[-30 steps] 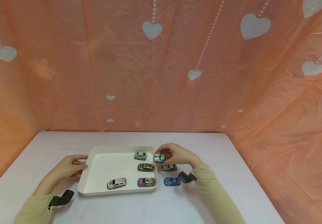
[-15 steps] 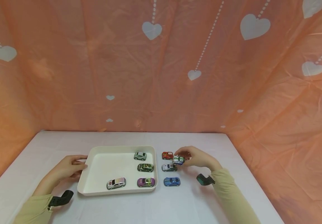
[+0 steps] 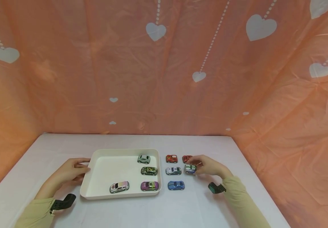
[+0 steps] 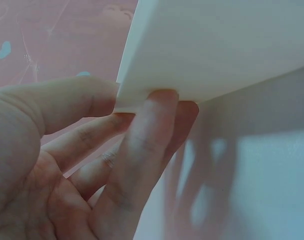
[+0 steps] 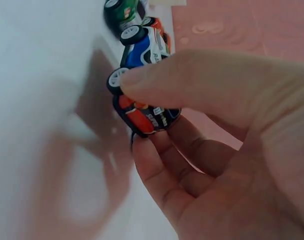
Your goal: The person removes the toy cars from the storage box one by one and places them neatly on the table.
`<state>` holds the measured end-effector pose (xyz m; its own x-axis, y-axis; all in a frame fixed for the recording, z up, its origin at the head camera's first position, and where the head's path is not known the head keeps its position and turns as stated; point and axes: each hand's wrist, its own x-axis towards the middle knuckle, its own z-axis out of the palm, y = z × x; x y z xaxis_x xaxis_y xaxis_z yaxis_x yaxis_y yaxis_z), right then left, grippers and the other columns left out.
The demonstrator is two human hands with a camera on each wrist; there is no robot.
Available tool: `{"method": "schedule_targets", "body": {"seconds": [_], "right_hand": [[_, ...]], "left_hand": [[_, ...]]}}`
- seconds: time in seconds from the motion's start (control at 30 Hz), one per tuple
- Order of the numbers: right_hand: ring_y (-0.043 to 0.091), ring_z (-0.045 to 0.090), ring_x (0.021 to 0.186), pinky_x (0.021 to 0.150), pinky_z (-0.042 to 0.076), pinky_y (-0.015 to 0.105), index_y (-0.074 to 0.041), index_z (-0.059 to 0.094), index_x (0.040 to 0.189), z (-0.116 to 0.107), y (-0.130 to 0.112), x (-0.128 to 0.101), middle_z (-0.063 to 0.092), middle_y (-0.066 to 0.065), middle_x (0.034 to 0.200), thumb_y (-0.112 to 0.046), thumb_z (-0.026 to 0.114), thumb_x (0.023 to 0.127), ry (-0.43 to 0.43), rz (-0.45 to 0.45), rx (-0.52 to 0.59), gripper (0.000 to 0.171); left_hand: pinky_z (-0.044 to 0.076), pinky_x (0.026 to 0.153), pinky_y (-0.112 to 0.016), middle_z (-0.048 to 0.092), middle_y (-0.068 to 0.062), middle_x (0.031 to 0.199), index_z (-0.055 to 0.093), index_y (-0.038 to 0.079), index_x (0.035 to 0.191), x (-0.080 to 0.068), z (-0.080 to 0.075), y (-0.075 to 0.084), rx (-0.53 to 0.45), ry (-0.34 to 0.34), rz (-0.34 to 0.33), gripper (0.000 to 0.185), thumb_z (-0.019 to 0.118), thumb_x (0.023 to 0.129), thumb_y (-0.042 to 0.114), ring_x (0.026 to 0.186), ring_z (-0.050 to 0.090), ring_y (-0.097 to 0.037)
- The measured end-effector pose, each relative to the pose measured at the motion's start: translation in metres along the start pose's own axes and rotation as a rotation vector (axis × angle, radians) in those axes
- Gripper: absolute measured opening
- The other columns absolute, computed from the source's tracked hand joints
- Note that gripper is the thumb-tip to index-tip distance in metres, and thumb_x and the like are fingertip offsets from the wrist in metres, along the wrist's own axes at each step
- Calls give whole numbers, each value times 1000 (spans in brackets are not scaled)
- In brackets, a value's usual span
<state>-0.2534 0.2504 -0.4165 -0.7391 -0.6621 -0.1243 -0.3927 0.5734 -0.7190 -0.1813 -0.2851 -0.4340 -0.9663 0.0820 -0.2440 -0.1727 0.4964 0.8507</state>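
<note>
Your right hand (image 3: pixel 209 166) pinches a green and white toy car (image 3: pixel 190 168) between thumb and fingers (image 5: pixel 157 165), holding it at the white table (image 3: pixel 181 205) just right of the silver car (image 3: pixel 173 171) and in front of a dark red car (image 3: pixel 186 158); whether its wheels touch the table, you cannot tell from these views. An orange-red car (image 3: pixel 171 158) stands left of the dark red one, and a blue car (image 3: pixel 176 185) sits nearest you in that group. Your left hand (image 3: pixel 68 172) grips the left rim of the white tray (image 3: pixel 95 190), thumb on top and fingers (image 4: pixel 141 145) curled under the edge. Inside the tray stand a pale green car (image 3: pixel 143 158), a camouflage car (image 3: pixel 148 170), a purple car (image 3: pixel 149 186) and a white checkered car (image 3: pixel 119 186)
</note>
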Motion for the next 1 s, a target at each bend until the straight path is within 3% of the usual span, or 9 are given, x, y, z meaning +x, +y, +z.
{"method": "schedule_targets", "body": {"seconds": [0.53, 1.0], "right_hand": [[21, 53, 104, 95, 42, 44, -9, 65, 116, 9, 14, -3, 61, 2, 115, 11, 61, 74, 45, 99, -33, 47], [25, 54, 109, 96, 42, 48, -10, 67, 115, 11, 16, -5, 61, 6, 119, 7, 64, 78, 75, 97, -34, 42]], "left_hand": [[52, 58, -34, 66, -21, 100, 39, -16, 135, 0, 0, -1, 3, 4, 14, 56, 62, 91, 8, 71, 62, -20], [53, 59, -34, 66, -21, 101, 37, -15, 136, 1, 0, -1, -6, 6, -8, 58, 63, 91, 10, 73, 63, -19]]}}
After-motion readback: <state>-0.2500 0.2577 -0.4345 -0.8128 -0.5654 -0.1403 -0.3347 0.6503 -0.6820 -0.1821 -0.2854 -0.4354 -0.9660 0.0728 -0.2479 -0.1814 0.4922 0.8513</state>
